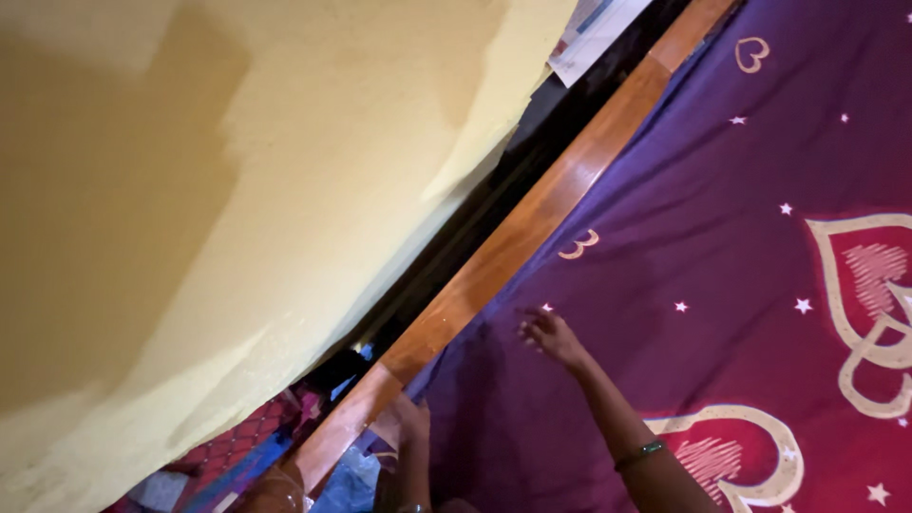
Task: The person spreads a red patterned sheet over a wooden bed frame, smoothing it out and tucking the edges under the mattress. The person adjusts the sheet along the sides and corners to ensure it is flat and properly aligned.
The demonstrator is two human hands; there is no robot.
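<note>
Yellow plastered wall (218, 218) fills the left of our tilted head view, with a dark gap between it and the wooden bed rail (532, 223) that runs diagonally up to the right. Across the bed lies a purple-to-maroon bedsheet (722, 190) printed with cream hearts and small white stars, reaching right up to the rail. Our right hand (549, 337) rests on the sheet near that edge, its fingers (530, 328) spread open and holding nothing, a green bangle (640, 453) on the wrist. Our left hand (404, 423) sits lower, at the sheet's edge against the rail, fingers curled over the cloth there; we cannot tell whether they actually pinch it.
</note>
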